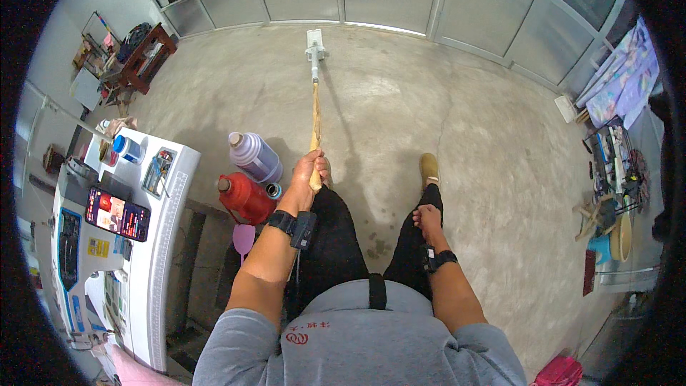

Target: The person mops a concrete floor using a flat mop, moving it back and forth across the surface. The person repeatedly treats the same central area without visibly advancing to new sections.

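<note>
My left hand (310, 169) is wrapped around the tan handle (316, 118) of a long-handled tool, near its rounded butt end. The tool points straight away from me, and its far end carries a pale rectangular head (314, 43); its exact kind cannot be told. My right hand (427, 217) hangs by my right thigh, fingers curled in, with nothing seen in it. Close to my left forearm on the floor stand a lilac thermos flask (256, 156) and a red thermos flask (246, 198). A pink paddle-shaped thing (244, 237) shows beside that forearm.
At left, a white sewing table (161, 273) bears a sewing machine (80, 257), a lit phone (118, 213) and a tool tray (159, 171). A wooden stand (144, 59) is farther left. A loaded rack (616, 161) stands right. Paneled doors (391, 2) bound the concrete floor (498, 171).
</note>
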Demonstrator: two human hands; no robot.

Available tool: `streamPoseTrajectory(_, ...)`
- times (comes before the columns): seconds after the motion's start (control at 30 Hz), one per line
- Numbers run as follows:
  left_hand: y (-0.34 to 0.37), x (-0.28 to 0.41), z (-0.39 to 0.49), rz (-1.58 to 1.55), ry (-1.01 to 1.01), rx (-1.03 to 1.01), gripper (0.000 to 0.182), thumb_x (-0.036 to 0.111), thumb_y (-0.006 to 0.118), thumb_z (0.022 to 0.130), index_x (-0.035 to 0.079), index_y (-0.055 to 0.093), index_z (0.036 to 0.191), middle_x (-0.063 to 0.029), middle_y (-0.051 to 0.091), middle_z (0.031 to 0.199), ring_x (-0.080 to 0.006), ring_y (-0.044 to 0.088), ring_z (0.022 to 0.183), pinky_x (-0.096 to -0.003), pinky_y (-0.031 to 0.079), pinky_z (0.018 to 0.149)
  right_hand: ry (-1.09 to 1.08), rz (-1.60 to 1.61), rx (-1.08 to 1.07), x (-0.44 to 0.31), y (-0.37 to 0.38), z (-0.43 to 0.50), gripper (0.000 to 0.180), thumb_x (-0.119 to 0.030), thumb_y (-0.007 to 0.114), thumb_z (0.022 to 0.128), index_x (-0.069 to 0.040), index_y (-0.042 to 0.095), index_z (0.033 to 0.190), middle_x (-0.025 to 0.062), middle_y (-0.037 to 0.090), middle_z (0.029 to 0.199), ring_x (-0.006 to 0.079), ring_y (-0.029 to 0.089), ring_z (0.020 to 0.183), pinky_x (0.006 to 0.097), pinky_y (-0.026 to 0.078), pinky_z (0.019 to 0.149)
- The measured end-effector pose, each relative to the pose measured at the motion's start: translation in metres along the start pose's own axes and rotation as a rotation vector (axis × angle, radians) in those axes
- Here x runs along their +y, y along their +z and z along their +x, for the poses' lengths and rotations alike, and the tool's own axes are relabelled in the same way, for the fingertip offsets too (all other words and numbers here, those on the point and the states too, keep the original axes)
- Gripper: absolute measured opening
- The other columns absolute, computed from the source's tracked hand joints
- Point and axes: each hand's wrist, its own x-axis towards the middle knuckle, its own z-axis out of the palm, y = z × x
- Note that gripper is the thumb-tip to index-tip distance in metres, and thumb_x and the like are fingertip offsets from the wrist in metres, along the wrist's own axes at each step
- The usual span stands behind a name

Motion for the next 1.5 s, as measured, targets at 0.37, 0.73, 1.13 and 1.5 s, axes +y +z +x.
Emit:
streamPoseTrajectory(0.37,-0.043,-0.014,-0.002,-0.006,0.165,0.158,0.014,0.020,0.053,0.095,0.012,0.047,0.085,0.0059,0.042,0.058,-0.0063,0.039,0.046,-0.0231,0.036,0.041,-0.040,-0.021,0.004,0.012,0.000,0.011,0.016,-0.015,0.050,0.092,0.000,0.056,0.093,0.0101,0.063,0.076,0.0159,0.059,0.057,0.0273,0.048,0.048)
streamPoseTrajectory(0.73,-0.053,-0.022,0.001,-0.182,0.291,0.208,0.018,0.022,0.054,0.093,0.014,0.047,0.079,0.0041,0.042,0.058,-0.0089,0.041,0.046,-0.0254,0.037,0.042,-0.003,-0.015,-0.012,0.011,-0.003,0.011,0.015,-0.015,0.051,0.092,-0.002,0.056,0.097,0.0066,0.060,0.076,0.0132,0.056,0.059,0.0269,0.049,0.050)
streamPoseTrajectory(1.13,-0.090,0.010,-0.007,-0.262,0.419,0.330,0.011,0.016,0.053,0.092,0.010,0.045,0.086,0.0015,0.043,0.060,-0.0093,0.040,0.049,-0.0258,0.038,0.042,-0.017,-0.013,-0.036,0.001,0.000,0.004,0.011,-0.012,0.051,0.090,-0.002,0.056,0.094,0.0071,0.060,0.075,0.0128,0.056,0.058,0.0269,0.048,0.049)
streamPoseTrajectory(1.5,-0.107,0.045,-0.032,-0.361,0.340,0.138,0.009,0.010,0.048,0.095,0.016,0.042,0.101,0.0011,0.042,0.066,-0.0077,0.040,0.050,-0.0218,0.037,0.041,-0.046,-0.060,-0.071,0.006,0.005,0.013,0.012,-0.014,0.051,0.091,-0.003,0.055,0.092,0.0063,0.060,0.072,0.0123,0.055,0.055,0.0249,0.046,0.046)
